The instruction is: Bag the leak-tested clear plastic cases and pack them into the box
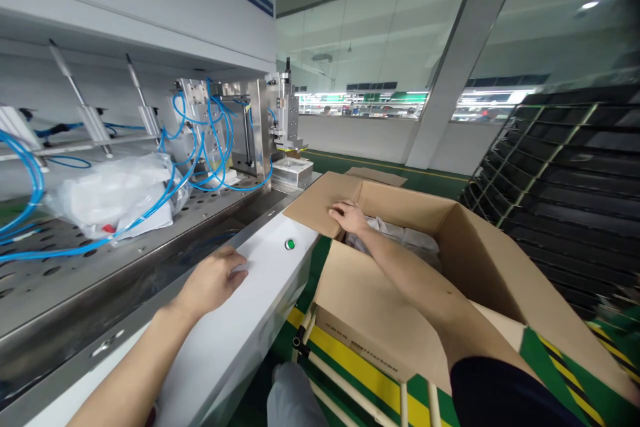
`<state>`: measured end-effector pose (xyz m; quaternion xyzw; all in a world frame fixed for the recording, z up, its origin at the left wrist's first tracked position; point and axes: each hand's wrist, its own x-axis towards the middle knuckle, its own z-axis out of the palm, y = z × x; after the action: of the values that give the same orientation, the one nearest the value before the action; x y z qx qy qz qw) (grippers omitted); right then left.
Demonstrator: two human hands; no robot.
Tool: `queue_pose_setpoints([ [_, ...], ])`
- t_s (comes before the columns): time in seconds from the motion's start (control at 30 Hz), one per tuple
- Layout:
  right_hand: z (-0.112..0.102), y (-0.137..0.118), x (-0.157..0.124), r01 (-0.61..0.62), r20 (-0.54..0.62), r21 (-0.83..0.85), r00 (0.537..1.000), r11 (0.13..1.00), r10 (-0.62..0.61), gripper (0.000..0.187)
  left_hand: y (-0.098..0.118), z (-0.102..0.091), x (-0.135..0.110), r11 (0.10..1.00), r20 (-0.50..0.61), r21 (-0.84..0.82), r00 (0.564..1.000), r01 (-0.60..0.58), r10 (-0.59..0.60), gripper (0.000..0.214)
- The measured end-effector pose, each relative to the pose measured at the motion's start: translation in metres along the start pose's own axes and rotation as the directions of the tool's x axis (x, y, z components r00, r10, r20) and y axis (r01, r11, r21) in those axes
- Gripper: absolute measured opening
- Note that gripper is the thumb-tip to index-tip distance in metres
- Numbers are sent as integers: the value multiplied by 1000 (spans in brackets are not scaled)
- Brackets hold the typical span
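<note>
My left hand (pixel 215 280) hovers over or rests on the white ledge (pixel 250 300) of the machine, back upward. Its fingers are curled in toward the thumb, and the palm is hidden, so anything inside cannot be made out. To the right stands an opened cardboard box (pixel 480 247) with its flaps folded out. My right hand (pixel 349 215) reaches across it, fingers apart and slightly bent, at the inner edge of the far-left flap (pixel 320 200). Below that hand, white plastic wrapping (pixel 410 238) lies inside the box. A green button (pixel 289 244) sits on the ledge between my hands.
A bagged white bundle (pixel 115 193) lies on the perforated metal bench among blue air hoses (pixel 200 147). Behind it stands a metal fixture (pixel 255 127). A tubular frame (pixel 350 387) is below the box. Stacked black trays (pixel 575 187) rise at the right.
</note>
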<state>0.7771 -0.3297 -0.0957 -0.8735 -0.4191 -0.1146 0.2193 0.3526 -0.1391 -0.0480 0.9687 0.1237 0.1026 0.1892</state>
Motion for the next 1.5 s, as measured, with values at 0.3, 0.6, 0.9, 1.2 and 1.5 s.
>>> queue_pose_setpoints([
  [0.3, -1, 0, -1, -2, 1, 8, 1000, 1000, 2, 28, 1, 0, 2, 1000, 11, -1, 1000, 4, -4, 24],
  [0.6, 0, 1, 0, -8, -2, 10, 1000, 1000, 8, 29, 0, 1, 1, 1000, 5, 2, 1000, 4, -4, 24],
  [0.9, 0, 0, 0, 6, -2, -4, 1000, 1000, -6, 28, 0, 0, 0, 1000, -9, 21, 1000, -22, 22, 23],
  [1.2, 0, -1, 0, 6, 6, -22, 1000, 1000, -6, 28, 2, -1, 1, 1000, 8, 4, 1000, -2, 2, 24],
  [1.5, 0, 0, 1, 12, -4, -21, 1000, 1000, -13, 28, 2, -1, 1, 1000, -1, 5, 1000, 0, 0, 24],
])
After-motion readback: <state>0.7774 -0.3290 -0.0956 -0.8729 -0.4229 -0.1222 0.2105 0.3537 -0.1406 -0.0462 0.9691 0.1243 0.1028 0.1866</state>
